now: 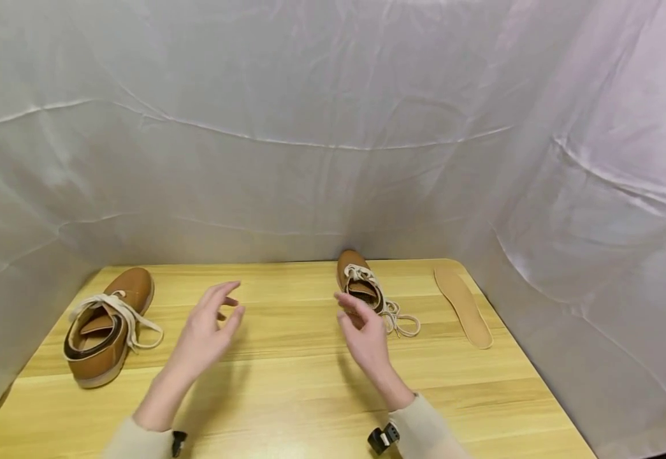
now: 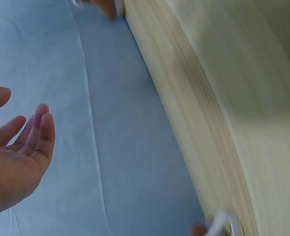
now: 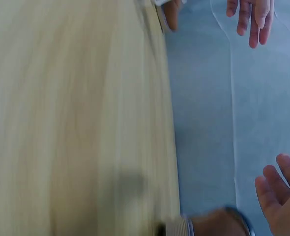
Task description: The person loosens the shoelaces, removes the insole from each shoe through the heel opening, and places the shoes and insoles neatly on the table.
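Note:
Both hands hover above the wooden table, holding nothing. My left hand [image 1: 208,328] has its fingers loosely bent, with the thumb apart from them. To its left a brown shoe [image 1: 132,287] stands on the table, its cream laces [image 1: 132,315] loose over the opening. My right hand [image 1: 367,338] is likewise relaxed, thumb and fingers apart. Just beyond it sits a second brown shoe [image 1: 351,260], toe toward the back, partly hidden by the fingers. That shoe's laces [image 1: 404,324] trail onto the table at its right. A tan insole [image 1: 463,305] lies flat at the far right.
The wooden table [image 1: 287,395] has grey cloth [image 1: 287,191] hanging behind it and at both sides. Each wrist carries a small black device, such as the one at the right cuff [image 1: 383,438].

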A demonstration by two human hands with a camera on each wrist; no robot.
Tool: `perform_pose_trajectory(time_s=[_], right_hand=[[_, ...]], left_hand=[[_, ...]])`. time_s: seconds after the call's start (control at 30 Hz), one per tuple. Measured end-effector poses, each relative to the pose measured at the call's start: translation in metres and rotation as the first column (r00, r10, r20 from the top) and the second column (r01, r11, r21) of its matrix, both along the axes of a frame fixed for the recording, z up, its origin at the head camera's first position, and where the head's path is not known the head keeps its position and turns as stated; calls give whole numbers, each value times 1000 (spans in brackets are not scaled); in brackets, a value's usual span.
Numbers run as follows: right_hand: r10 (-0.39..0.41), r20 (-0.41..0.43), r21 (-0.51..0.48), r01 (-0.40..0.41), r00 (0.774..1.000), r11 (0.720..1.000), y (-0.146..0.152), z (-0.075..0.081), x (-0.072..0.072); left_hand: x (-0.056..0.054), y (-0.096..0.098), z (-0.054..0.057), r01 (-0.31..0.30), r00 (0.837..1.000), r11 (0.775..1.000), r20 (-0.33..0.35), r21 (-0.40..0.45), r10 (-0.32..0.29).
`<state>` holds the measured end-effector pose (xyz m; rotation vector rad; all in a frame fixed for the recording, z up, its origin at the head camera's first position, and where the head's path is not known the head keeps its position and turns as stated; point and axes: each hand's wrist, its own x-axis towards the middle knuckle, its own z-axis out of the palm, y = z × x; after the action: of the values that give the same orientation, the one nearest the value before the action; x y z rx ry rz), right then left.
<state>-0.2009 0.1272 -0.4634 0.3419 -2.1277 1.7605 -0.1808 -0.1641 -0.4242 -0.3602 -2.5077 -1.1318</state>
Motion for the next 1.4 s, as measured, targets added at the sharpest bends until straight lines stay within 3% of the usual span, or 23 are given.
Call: perform_pose_trajectory(time_s=[0.13, 0.27, 0.5, 0.63, 0.83, 1.03, 1.1, 1.4], right_hand=[[64, -4, 36, -63, 998, 997, -26, -3, 1], [147, 37, 56, -149, 988, 987, -52, -8, 1], [272, 134, 33, -278, 953, 960, -93, -15, -1], [300, 174, 25, -309, 938, 951, -114, -18, -5], [347, 216, 4, -356, 913, 934, -147, -20, -13], [385, 317, -78, -381, 867, 921, -184, -21, -17], [378, 355, -99, -368, 855, 925, -197, -20, -18], [340, 458, -133, -315, 821, 940, -250, -14, -19]], left_hand=[[12, -34, 4, -88, 995, 994, -60, -65, 84], [20, -71, 3, -169, 985, 980, -61, -110, 163], [29, -139, -7, -330, 944, 935, -26, -127, 329], [34, -172, -13, -392, 916, 908, 34, -145, 401], [34, -213, -21, -421, 873, 887, 182, -188, 453], [34, -231, -29, -410, 810, 889, 368, -203, 457], [35, -232, -29, -411, 796, 891, 401, -192, 453], [34, -225, -25, -439, 782, 883, 411, -169, 468]])
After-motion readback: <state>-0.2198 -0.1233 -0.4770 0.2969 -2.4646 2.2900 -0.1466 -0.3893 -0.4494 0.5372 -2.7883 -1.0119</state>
